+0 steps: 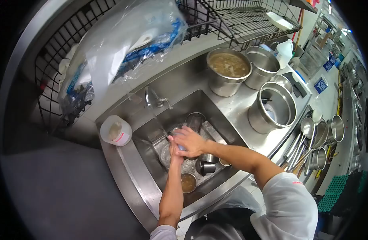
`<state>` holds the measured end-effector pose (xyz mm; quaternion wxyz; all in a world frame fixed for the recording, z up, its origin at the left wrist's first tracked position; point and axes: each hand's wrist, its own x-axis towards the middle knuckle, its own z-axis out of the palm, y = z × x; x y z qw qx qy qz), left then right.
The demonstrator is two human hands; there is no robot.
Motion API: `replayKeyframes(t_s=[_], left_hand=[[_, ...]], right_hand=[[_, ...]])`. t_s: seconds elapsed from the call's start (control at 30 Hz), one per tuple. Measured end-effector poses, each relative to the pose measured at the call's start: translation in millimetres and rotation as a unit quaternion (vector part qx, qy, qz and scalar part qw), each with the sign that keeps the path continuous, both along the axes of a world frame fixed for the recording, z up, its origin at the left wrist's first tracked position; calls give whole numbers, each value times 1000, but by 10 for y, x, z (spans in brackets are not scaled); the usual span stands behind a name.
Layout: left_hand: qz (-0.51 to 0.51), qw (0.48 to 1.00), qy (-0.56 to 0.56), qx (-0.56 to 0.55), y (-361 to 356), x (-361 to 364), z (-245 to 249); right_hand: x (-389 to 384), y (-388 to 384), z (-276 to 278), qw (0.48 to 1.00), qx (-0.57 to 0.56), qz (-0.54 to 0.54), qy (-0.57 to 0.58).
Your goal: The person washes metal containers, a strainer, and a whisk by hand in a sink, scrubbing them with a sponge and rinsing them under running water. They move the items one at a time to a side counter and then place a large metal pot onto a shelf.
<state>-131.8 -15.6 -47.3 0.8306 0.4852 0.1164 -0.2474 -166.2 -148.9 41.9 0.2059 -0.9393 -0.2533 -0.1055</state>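
Observation:
Both hands are together over the steel sink (pixel 150 178), beside the thin stream from the faucet (pixel 153 97). My right hand (pixel 192 143) lies across the top with its fingers bent over my left hand (pixel 175 151). Between the palms shows a bit of something pale blue (pixel 181 147); I cannot tell what it is. Wet metalware lies in the sink below: a dark-sided steel cup (pixel 206 168), a small round container with brown liquid (pixel 188 183) and a clear container (pixel 195 120) at the back.
A white plastic tub (pixel 115 131) stands on the sink's left ledge. On the right counter are a pot of brown liquid (pixel 228 90), more steel pots (pixel 268 114) and a white jug (pixel 284 53). Ladles (pixel 307 128) hang farther right. Wire racks (pixel 240 24) overhang the back.

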Motion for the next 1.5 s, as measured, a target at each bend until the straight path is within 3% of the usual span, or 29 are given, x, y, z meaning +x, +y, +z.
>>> replayKeyframes(t_s=[0.07, 0.1, 0.13, 0.17, 0.23, 0.33, 0.37, 0.43, 0.53, 0.6, 0.63, 0.7, 0.73, 0.83, 0.87, 0.93, 0.97, 1.03, 1.07, 1.13, 1.17, 1.2, 1.23, 1.27, 1.3, 1.37, 1.47, 1.5], left_hand=[[9, 1000, -10, 20, 140, -39, 163], [3, 998, -9, 62, 219, -58, 274], [-4, 994, -12, 105, 300, -44, 325], [-4, 998, -15, 64, 386, -30, 237], [-8, 1000, -19, -20, 555, -60, -38], [29, 999, 4, -43, 624, -153, 20], [39, 998, 9, -45, 614, -143, -8], [47, 993, 36, -104, 604, -204, 58], [96, 967, 71, -223, 517, -141, 133], [185, 938, 95, -276, 310, -61, 58], [201, 945, 39, -256, 186, 8, -28], [224, 969, -61, -84, -122, -8, 192], [170, 981, -93, 0, -168, 25, 109], [-3, 953, -192, 236, -70, 65, -167], [-61, 926, -234, 291, -12, 124, -151], [-195, 830, -329, 406, 134, 200, -336], [-233, 793, -405, 391, 179, 105, -19], [-394, 692, -373, 476, 284, 67, 365], [-432, 645, -393, 493, 352, 100, 336], [-502, 543, -429, 519, 456, 183, 237], [-522, 522, -438, 513, 483, 227, 267], [-541, 500, -449, 506, 477, 320, 343], [-561, 476, -458, 499, 486, 414, 412], [-534, 463, -505, 497, 506, 514, 456], [-532, 436, -555, 469, 523, 646, 505], [-544, 360, -611, 450, 541, 754, 613], [-533, 400, -608, 432, 585, 832, 924], [-427, 548, -585, 418, 645, 814, 801]], right_hand=[[336, 89, 36, 992, 13, 19, 124], [499, 168, -166, 984, 103, -39, 139], [700, 102, -178, 947, 155, -9, 281], [894, 74, -364, 909, 267, 0, 318], [1124, -43, -739, 863, 374, -18, 340], [917, -36, -727, 703, 501, -175, 473], [883, -112, -869, 650, 564, -175, 478], [758, -189, -1321, 525, 680, -173, 482], [424, -49, -978, 344, 840, -187, 374], [240, 221, -989, 412, 818, -301, 265], [144, 422, -1015, 440, 799, -354, 206], [129, 697, -1674, 495, 776, -376, 107], [57, 725, -1336, 595, 631, -474, 153], [6, 659, -791, 717, 490, -491, 67], [95, 571, -896, 753, 416, -509, 31], [315, 228, -887, 783, 383, -468, 144], [435, 60, -874, 793, 364, -445, 200], [566, -171, -891, 852, 324, -382, 151], [578, -215, -646, 839, 359, -375, 161], [548, -201, -386, 912, 305, -227, 151], [516, -203, -348, 938, 273, -153, 147], [521, -195, -441, 975, 150, -79, 142], [526, -196, -587, 976, 95, 1, 197], [607, -201, -805, 920, 97, 85, 371], [692, -166, -805, 827, 94, 168, 529], [493, -36, -652, 842, 38, 129, 522], [418, 91, -493, 874, -1, 69, 481], [453, 97, -477, 888, -8, 47, 458]])
